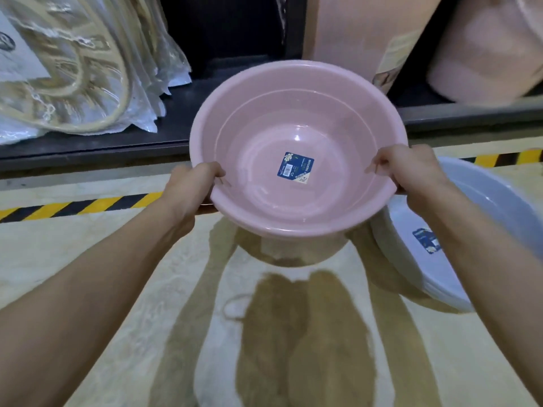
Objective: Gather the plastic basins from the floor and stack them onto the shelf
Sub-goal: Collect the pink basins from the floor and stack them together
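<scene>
A pink plastic basin (293,118) with a blue label in its bottom hangs in the air in front of the dark low shelf (176,118). My left hand (191,186) grips its left rim, thumb curled inside. My right hand (411,171) grips the right rim the same way. A white-grey basin (482,201) with a blue label sits on the floor at the right, partly hidden by my right forearm.
On the shelf lie plastic-wrapped cream items (73,69) at the left and pink tubs (484,54) beside a cardboard box (361,27) at the right. Yellow-black hazard tape (73,205) runs along the floor before the shelf. The floor is pale with my shadow on it.
</scene>
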### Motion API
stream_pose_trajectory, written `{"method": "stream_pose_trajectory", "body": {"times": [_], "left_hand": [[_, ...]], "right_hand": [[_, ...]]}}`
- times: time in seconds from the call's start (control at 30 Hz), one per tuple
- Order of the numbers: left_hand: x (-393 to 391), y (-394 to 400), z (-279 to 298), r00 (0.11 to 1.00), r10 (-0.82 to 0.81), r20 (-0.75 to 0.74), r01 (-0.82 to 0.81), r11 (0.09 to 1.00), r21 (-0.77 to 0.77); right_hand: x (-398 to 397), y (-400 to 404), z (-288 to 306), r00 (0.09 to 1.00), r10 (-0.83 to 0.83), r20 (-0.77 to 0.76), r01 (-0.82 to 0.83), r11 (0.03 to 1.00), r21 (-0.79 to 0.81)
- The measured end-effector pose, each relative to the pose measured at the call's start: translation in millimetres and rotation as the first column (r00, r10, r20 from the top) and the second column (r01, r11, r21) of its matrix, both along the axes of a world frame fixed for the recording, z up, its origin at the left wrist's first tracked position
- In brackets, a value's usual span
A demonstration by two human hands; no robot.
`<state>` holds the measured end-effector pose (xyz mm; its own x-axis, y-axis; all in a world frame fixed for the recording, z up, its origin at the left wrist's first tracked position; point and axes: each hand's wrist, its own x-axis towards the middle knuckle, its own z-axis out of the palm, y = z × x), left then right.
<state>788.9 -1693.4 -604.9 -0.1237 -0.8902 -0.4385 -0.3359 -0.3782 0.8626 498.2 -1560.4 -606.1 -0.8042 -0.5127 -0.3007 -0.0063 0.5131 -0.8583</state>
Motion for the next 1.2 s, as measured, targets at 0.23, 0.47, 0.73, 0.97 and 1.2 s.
{"method": "stream_pose_trajectory", "body": {"times": [0.23,0.47,0.73,0.97,1.2], "left_hand": [[-88.9,38.4,23.3,0.971,-0.239,0.017,0.239,0.971,-0.014],[-189.3,85.4,18.1,0.877,-0.477,0.061,0.479,0.877,-0.034],[-246.3,118.1,-25.6,0.629,-0.615,0.476,0.701,0.713,-0.006],[-257.0,117.7,-56.3,0.546,-0.57,0.613,0.718,0.696,0.007],[-261.0,113.6,-80.7,0.468,-0.458,0.756,0.725,0.688,-0.033]], "right_hand": [[-56.6,94.5,33.7,0.979,-0.199,-0.033,0.198,0.98,-0.019],[-113.7,197.9,36.8,0.9,-0.434,-0.031,0.435,0.9,0.028],[-150.4,257.5,-23.0,0.864,-0.504,0.012,0.498,0.857,0.132],[-155.2,260.6,-53.5,0.907,-0.373,-0.197,0.419,0.841,0.341],[-151.5,251.8,-69.9,0.934,-0.194,-0.299,0.328,0.798,0.506]]}}
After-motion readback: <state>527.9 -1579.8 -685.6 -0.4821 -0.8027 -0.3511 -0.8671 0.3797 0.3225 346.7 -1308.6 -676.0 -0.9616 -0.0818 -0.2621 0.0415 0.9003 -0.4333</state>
